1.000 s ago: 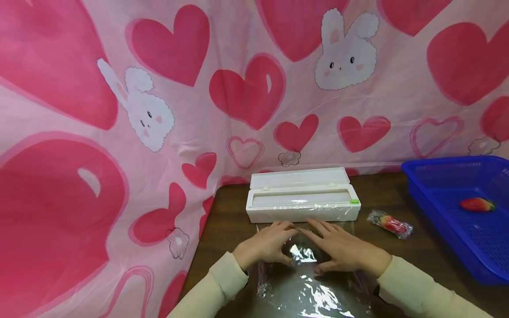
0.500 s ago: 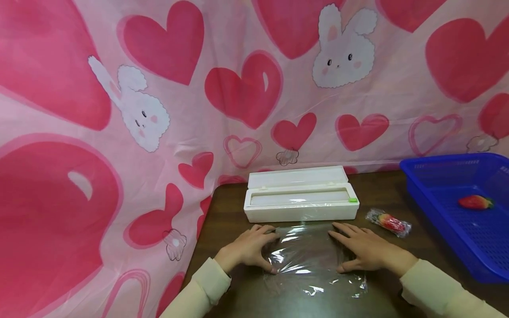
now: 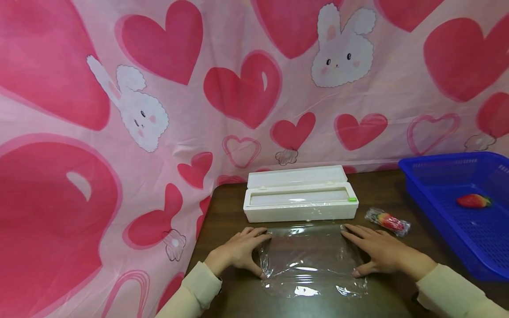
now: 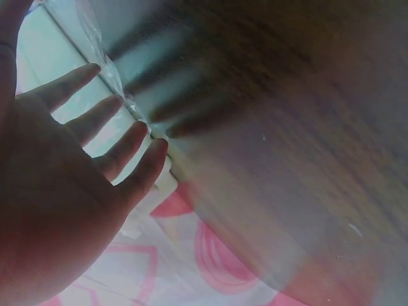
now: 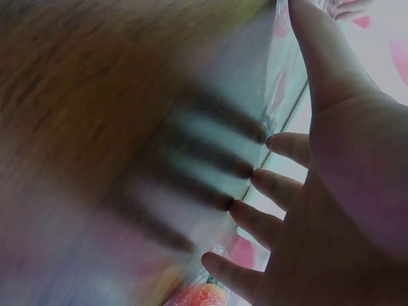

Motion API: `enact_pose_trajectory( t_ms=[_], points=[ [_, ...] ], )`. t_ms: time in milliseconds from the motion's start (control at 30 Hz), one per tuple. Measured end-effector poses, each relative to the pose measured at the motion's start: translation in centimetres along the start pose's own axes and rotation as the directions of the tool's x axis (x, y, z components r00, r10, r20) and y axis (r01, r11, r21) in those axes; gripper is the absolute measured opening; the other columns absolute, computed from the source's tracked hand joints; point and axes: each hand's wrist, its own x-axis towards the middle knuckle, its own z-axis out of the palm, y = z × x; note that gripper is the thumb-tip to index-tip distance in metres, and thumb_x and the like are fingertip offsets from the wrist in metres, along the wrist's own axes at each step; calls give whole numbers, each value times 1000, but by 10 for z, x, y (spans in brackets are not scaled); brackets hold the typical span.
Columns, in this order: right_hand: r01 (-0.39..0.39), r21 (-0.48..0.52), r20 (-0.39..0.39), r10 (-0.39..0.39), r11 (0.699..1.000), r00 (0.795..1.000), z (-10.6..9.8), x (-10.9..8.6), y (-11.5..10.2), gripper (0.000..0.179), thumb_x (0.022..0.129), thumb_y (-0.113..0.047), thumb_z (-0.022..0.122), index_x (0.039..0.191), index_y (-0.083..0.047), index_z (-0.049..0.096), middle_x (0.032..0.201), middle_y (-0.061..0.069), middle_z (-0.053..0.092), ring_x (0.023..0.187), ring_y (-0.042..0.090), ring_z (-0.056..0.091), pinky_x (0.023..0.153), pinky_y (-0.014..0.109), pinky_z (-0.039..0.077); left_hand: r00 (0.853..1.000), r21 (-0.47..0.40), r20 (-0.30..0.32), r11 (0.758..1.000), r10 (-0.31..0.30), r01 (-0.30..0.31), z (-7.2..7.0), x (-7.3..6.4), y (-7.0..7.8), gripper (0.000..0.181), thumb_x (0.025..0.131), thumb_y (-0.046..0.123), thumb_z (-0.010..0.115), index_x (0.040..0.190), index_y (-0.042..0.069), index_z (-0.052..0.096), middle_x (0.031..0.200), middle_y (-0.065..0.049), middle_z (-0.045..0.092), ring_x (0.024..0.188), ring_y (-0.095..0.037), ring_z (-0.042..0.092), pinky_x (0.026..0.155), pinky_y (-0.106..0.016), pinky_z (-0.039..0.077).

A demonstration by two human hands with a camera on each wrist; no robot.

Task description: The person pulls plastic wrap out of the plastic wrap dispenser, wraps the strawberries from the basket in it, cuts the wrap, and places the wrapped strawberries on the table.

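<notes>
A sheet of clear cling film (image 3: 308, 254) lies on the dark wooden table, shiny and wrinkled along its edges. At its left edge is my left hand (image 3: 237, 251), fingers spread and tips resting on the table side. My right hand (image 3: 387, 252) lies along the opposite edge in much the same way, thumb apart from the fingers. Both wrist views show the fingers spread, with the tips touching down: left hand (image 4: 76, 166), right hand (image 5: 325, 191). Just behind the film stands a white cling film dispenser box (image 3: 300, 213), lid raised, with a green slider at its right end.
A strawberry wrapped in clear film (image 3: 389, 221) lies right of the dispenser. A blue plastic basket (image 3: 431, 212) stands at the far right, with one unwrapped strawberry (image 3: 474, 201) inside. Behind the table (image 3: 222, 207) hangs a pink heart-patterned cloth (image 3: 246, 39).
My hands have moved apart, left hand to the left and right hand to the right, from close together over the film to its two side edges. The film now looks more spread out.
</notes>
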Motion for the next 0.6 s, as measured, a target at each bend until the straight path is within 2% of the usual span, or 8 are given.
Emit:
enact_pose_trajectory(
  t_ms=[133, 233, 300, 367, 433, 500, 533, 600],
  points=[
    [-35, 2, 24, 35, 999, 999, -4, -1, -1, 107, 72, -73, 76, 149, -4, 49, 154, 25, 41, 137, 50, 42, 97, 75, 36, 1000, 3, -2, 1000, -2, 2, -1, 0, 1, 109, 66, 63, 90, 156, 25, 43, 164, -3, 33, 144, -28, 35, 112, -52, 38],
    [-46, -27, 29, 47, 999, 998, -15, -3, -8, 103, 72, -69, 79, 146, -3, 52, 151, 27, 44, 136, 51, 44, 99, 76, 34, 1000, 0, -5, 1000, -4, 4, 0, -2, 1, 108, 66, 62, 90, 155, 23, 44, 163, -3, 34, 143, -28, 36, 111, -52, 39],
    [0, -89, -20, -2, 996, 1000, -30, -5, -18, 95, 74, -62, 82, 143, -4, 55, 147, 25, 49, 132, 49, 48, 100, 72, 37, 1000, -12, -3, 1000, -10, 10, 2, -5, 1, 108, 65, 62, 90, 155, 23, 44, 163, -3, 34, 143, -28, 36, 111, -53, 39],
    [64, -164, -124, -85, 984, 989, -54, -9, -31, 84, 76, -55, 84, 141, -7, 59, 143, 20, 55, 127, 45, 54, 99, 67, 42, 1000, -28, 1, 999, -18, 18, 4, -10, 0, 108, 65, 62, 90, 155, 22, 44, 163, -3, 34, 143, -29, 36, 111, -54, 38],
    [108, -250, -256, -173, 962, 951, -85, -13, -45, 72, 79, -48, 85, 137, -11, 63, 137, 13, 61, 121, 39, 60, 95, 62, 47, 1000, -40, 0, 999, -25, 25, 6, -14, -1, 108, 65, 62, 90, 154, 23, 45, 163, -3, 34, 143, -28, 36, 112, -54, 38],
    [105, -310, -383, -225, 945, 896, -124, -17, -54, 63, 79, -42, 86, 132, -14, 67, 129, 7, 66, 112, 34, 65, 90, 59, 50, 1000, -44, -6, 999, -26, 25, 6, -16, -2, 108, 64, 62, 91, 154, 22, 45, 162, -3, 35, 143, -28, 36, 112, -54, 37],
    [84, -317, -440, -225, 945, 869, -143, -19, -55, 60, 78, -38, 87, 129, -14, 69, 125, 6, 68, 108, 34, 66, 87, 59, 50, 1000, -45, -10, 999, -26, 26, 5, -17, -2, 107, 64, 62, 91, 153, 22, 46, 162, -3, 35, 143, -28, 36, 112, -54, 38],
    [3, -310, -519, -172, 951, 837, -179, -21, -49, 56, 77, -30, 88, 126, -12, 70, 119, 9, 70, 101, 38, 68, 82, 62, 51, 1000, -44, -17, 999, -26, 26, 3, -17, -2, 108, 63, 62, 91, 153, 23, 46, 162, -3, 35, 142, -28, 36, 111, -55, 38]
  ],
)
